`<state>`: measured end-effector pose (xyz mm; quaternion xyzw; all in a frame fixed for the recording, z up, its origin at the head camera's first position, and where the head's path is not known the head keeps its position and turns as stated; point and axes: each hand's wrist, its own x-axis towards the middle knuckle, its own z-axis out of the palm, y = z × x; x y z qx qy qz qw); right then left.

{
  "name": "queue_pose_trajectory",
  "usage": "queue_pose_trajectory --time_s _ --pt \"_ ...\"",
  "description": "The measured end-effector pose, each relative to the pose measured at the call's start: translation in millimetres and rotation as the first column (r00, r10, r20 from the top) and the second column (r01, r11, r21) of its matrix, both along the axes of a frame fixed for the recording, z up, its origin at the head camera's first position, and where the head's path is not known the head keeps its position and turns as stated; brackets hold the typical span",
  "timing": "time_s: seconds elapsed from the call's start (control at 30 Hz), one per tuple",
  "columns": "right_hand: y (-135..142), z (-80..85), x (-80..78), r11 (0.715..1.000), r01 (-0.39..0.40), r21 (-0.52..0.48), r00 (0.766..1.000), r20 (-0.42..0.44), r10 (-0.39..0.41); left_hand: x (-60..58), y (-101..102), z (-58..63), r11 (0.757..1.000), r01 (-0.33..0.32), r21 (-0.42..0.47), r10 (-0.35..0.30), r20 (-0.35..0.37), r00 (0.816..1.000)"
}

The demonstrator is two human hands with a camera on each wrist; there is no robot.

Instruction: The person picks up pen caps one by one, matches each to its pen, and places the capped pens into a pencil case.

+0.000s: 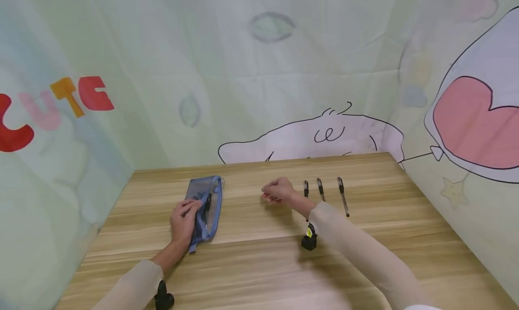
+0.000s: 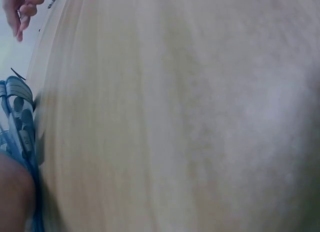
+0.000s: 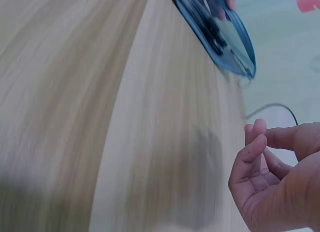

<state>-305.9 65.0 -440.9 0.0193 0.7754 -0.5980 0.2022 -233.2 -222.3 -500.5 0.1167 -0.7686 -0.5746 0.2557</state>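
A blue mesh zipper pencil case (image 1: 216,211) lies on the left part of the table, its zipper side parted. Dark pens (image 3: 215,34) show inside it. My left hand (image 1: 184,220) grips the case's near-left side, with thumb and fingers bent over the mesh. To the right of the case, my right hand (image 1: 279,190) hovers over the table, fingers loosely curled and thumb close to the fingertips. Nothing shows between those fingers in the right wrist view. Three black-capped pens lie beyond the right wrist: a right one (image 1: 343,197), a middle one (image 1: 320,189) and a left one (image 1: 306,188), partly hidden by the arm.
The wooden table (image 1: 251,274) meets a printed cloth backdrop (image 1: 243,75) at its back and sides. A black wrist camera (image 1: 309,240) hangs by the right sleeve, and another wrist camera (image 1: 164,296) sits by the left sleeve.
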Motion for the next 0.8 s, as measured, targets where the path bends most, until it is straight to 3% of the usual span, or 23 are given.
queue_pose_trajectory --time_s 0.23,0.47,0.8 --pt "32.4 4.6 -3.7 1.0 0.007 -0.004 1.0 0.01 -0.006 1.4 1.0 -0.4 1.0 -0.005 -0.013 0.005 0.025 1.0" --pt "69.6 9.6 -13.1 0.995 -0.07 0.067 0.995 -0.062 0.074 -2.1 2.7 0.4 1.0 0.007 -0.01 -0.007 0.013 1.0" --pt "108.8 19.8 -12.3 0.987 0.009 0.158 0.991 -0.134 0.013 -0.3 -0.5 0.3 1.0 0.002 -0.023 -0.001 0.036 0.999"
